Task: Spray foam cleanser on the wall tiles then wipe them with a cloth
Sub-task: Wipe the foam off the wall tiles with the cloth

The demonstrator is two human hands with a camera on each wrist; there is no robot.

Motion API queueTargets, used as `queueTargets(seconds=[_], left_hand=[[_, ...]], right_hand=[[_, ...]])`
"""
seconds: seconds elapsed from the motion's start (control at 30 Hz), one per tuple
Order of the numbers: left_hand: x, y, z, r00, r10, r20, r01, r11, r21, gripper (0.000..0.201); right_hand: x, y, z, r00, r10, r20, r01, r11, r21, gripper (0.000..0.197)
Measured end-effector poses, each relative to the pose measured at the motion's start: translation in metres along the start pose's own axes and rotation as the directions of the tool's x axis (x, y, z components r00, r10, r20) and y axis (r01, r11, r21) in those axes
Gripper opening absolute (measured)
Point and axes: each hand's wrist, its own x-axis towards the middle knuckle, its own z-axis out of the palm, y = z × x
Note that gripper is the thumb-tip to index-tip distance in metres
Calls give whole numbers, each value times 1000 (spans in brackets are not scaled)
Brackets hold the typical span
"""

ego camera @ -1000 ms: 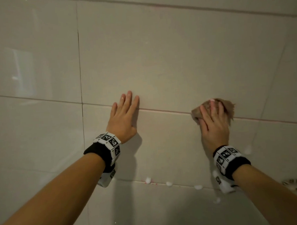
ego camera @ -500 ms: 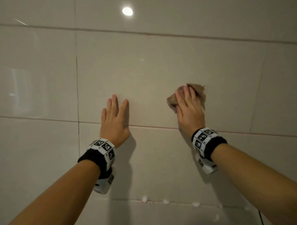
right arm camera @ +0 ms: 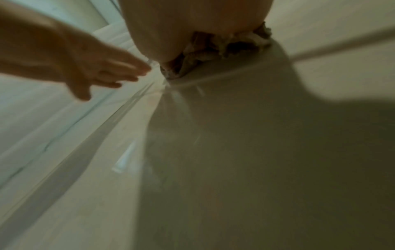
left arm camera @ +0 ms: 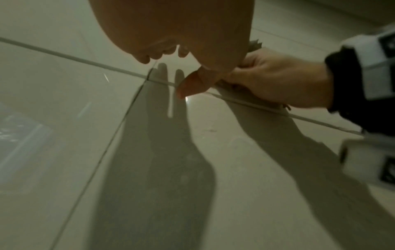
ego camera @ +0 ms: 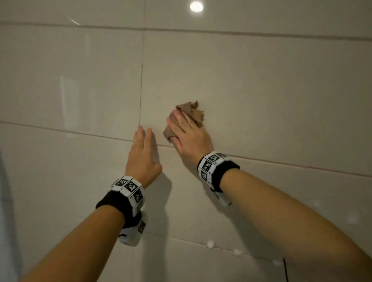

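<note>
My right hand (ego camera: 190, 138), fingers clamped on the cloth (ego camera: 190, 114), has swept leftward beside my flat, straight-fingered left hand (ego camera: 142, 157), so wiping is progressing across the wall tiles (ego camera: 264, 90).

No words, brand names or numbers can be read anywhere. The only signs are black-and-white square code markers printed on the white wristbands: several on the left wristband (ego camera: 129, 187), and several more on the right wristband (ego camera: 210, 163), which sits to the right of and slightly above the left wristband. They carry patterns only, not letters.
</note>
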Motion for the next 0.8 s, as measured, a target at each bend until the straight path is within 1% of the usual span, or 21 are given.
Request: queueTargets(seconds=[0.1, 0.17, 0.23, 0.3, 0.37, 0.47, 0.57, 0.67, 0.8], left_hand=[[-6, -8, -2, 999, 10, 34, -10, 1000, -1, 99], [-8, -8, 0, 997, 34, 63, -35, 999, 11, 100], [-9, -5, 4, 994, 57, 96, -59, 998, 19, 101], [-12, -3, 8, 992, 65, 112, -67, 998, 7, 101], [-16, -5, 7, 991, 61, 116, -61, 998, -7, 100], [-22, -11, 1, 993, 15, 119, -14, 1000, -12, 100], [-28, -20, -3, 993, -38, 115, 39, 999, -9, 99], [-29, -32, -7, 993, -59, 105, 62, 998, -17, 98], [-27, -50, -16, 993, -87, 81, 88, 996, -9, 96]], right_hand=[[-48, -25, 23, 990, -90, 107, 96, 994, -51, 61], [-89, -30, 35, 967, -159, 199, 174, 983, -60, 60], [-134, -25, 40, 940, -202, 274, 222, 974, -45, 61], [-170, -13, 35, 926, -224, 303, 244, 969, -31, 64], [-183, 1, 24, 928, -217, 301, 238, 971, -32, 67], [-160, 9, 12, 953, -156, 260, 174, 984, -47, 69], [-120, -3, 17, 964, -134, 229, 147, 988, -44, 70], [-90, -19, 25, 964, -185, 192, 193, 981, -23, 67], [-63, -35, 31, 949, -292, 115, 289, 956, 45, 51]])
